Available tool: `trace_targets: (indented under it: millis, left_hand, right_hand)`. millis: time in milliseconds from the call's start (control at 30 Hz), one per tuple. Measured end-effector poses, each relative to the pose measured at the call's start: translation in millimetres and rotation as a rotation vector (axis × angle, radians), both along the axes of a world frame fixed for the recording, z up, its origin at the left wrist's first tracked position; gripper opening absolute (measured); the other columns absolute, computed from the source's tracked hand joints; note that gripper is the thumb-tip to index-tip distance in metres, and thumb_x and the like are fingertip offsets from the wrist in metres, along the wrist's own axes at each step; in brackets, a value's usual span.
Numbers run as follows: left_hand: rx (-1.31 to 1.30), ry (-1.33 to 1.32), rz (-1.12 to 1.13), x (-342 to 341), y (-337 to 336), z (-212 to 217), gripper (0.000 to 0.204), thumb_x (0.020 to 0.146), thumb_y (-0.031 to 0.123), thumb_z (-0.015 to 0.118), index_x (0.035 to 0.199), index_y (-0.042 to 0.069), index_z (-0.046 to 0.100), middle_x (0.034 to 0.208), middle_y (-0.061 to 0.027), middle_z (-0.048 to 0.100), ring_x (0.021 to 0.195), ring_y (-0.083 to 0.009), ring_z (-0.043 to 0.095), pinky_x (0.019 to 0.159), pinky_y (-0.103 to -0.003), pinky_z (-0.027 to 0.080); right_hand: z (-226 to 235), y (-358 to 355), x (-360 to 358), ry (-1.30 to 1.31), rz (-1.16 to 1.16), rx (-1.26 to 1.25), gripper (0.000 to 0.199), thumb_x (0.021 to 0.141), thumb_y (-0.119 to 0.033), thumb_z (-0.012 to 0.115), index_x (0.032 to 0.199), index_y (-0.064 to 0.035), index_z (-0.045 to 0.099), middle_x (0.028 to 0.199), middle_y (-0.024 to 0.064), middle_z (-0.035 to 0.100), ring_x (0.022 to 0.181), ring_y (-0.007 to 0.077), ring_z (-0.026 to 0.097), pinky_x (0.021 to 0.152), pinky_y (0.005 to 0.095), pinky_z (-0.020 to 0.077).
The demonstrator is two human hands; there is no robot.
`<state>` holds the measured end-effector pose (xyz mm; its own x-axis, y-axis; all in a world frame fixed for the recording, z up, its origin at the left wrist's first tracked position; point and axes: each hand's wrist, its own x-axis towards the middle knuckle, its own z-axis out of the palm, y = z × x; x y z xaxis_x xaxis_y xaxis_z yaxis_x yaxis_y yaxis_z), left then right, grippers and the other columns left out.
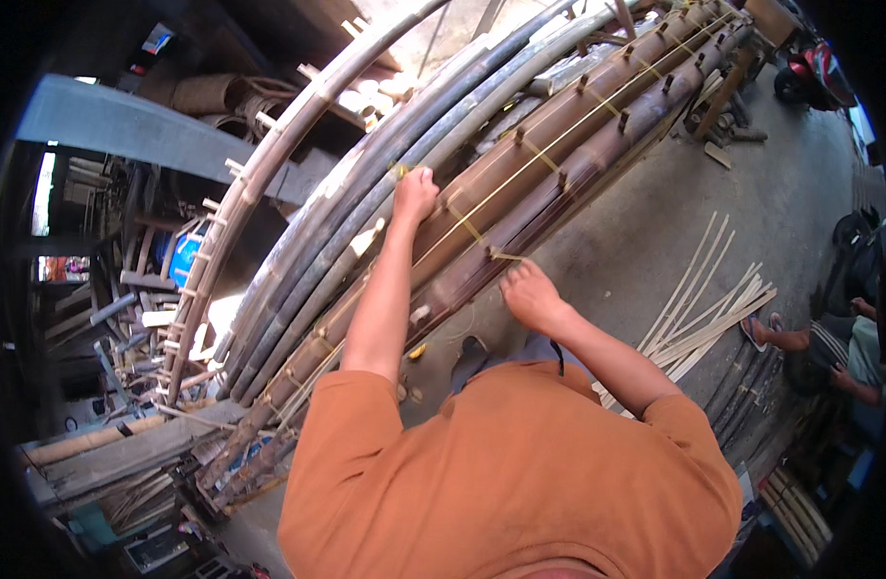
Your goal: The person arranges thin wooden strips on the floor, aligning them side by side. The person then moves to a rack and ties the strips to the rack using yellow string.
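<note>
Two long brown bamboo poles, the farther one (474,183) and the nearer one (535,218), run side by side in front of me, with short dark pegs (563,180) standing out of them. Thin yellow strips (465,223) cross between the pegs. My left hand (416,195) is closed over the farther pole's far side, and a bit of yellow strip shows at its fingertips. Just on the near side of the nearer pole, my right hand (533,294) pinches the end of a yellow strip (506,256) that leads to a peg.
Beyond lie more long poles (366,174) and a curved, pegged pole (260,169). Pale slats (708,318) are spread on the floor at right. Another person (853,343) sits at the far right, below a red motorbike (821,77). Wood scraps (115,328) fill the left.
</note>
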<state>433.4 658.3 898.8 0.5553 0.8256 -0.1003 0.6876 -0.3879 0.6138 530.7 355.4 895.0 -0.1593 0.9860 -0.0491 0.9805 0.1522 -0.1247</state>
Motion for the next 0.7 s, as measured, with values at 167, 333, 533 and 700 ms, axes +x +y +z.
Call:
trace_targets:
  millis: [167,333,533,700]
  left_hand:
    - [0.247,-0.021,0.117,-93.2,-56.8,65.9,0.036,0.098,0.03,0.046,0.108,-0.001,0.063,0.102,-0.0288,0.066,0.098,-0.0457,0.063,0.085,-0.051,0.049]
    - [-0.007,0.191,-0.038,-212.9,-134.6,26.9,0.036,0.093,0.032,0.06,0.122,0.01,0.058,0.109,-0.0212,0.069,0.105,-0.0406,0.064,0.094,-0.058,0.038]
    - [0.008,0.161,0.137,-195.8,-147.5,15.2,0.038,0.095,0.035,0.058,0.127,0.015,0.055,0.107,-0.0167,0.068,0.107,-0.0406,0.061,0.091,-0.059,0.035]
    - [0.063,-0.002,0.103,-193.9,-149.7,37.9,0.035,0.1,0.034,0.046,0.12,0.011,0.064,0.106,-0.0248,0.066,0.106,-0.0439,0.061,0.1,-0.052,0.037]
  right_hand:
    - [19.4,-12.8,-87.3,1.044,-0.171,-0.309,0.029,0.089,-0.019,0.062,0.116,-0.0074,0.064,0.106,0.0084,0.067,0.105,0.0259,0.063,0.094,0.0392,0.0473]
    - [20.4,16.5,-166.0,2.188,-0.736,-0.341,0.027,0.101,-0.031,0.049,0.107,-0.008,0.062,0.104,0.0054,0.066,0.097,0.0194,0.062,0.089,0.0363,0.0479]
    - [112.7,101.4,-249.9,1.182,-0.197,0.249,0.038,0.1,-0.03,0.042,0.088,-0.0031,0.065,0.089,0.0123,0.065,0.087,0.0285,0.062,0.087,0.0437,0.0458]
    - [78.2,198.6,-162.9,0.154,-0.147,0.296,0.072,0.096,-0.063,0.04,0.094,0.001,0.072,0.089,0.0199,0.071,0.094,0.0345,0.067,0.092,0.0517,0.044]
